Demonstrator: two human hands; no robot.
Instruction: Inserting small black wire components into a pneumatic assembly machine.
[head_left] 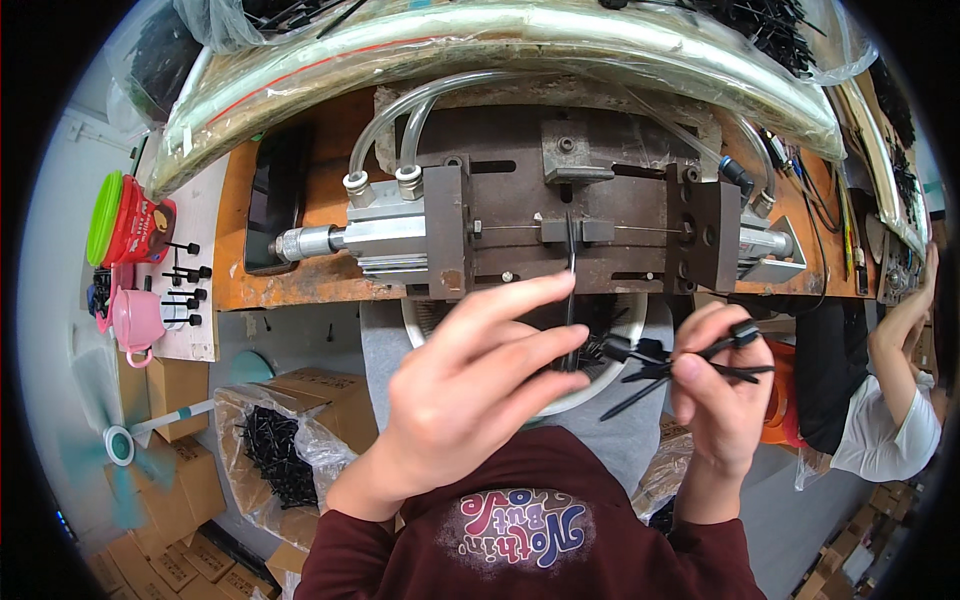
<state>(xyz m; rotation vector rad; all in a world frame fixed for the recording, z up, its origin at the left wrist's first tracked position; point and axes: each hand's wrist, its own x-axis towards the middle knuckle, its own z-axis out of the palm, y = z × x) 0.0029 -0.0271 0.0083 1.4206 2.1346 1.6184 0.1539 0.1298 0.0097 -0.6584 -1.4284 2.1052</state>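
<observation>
Black cable ties [640, 362], maroon sleeves [345, 555], pink mug [137, 320]

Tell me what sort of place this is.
Probably a small factory workstation for cable ties: a pneumatic jig on the bench, bags of black ties in cartons, and more ties in the right hand.

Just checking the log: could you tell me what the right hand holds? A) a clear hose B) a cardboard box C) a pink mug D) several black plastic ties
D: the right hand pinches a small bunch of black plastic ties between thumb and fingers.
</observation>
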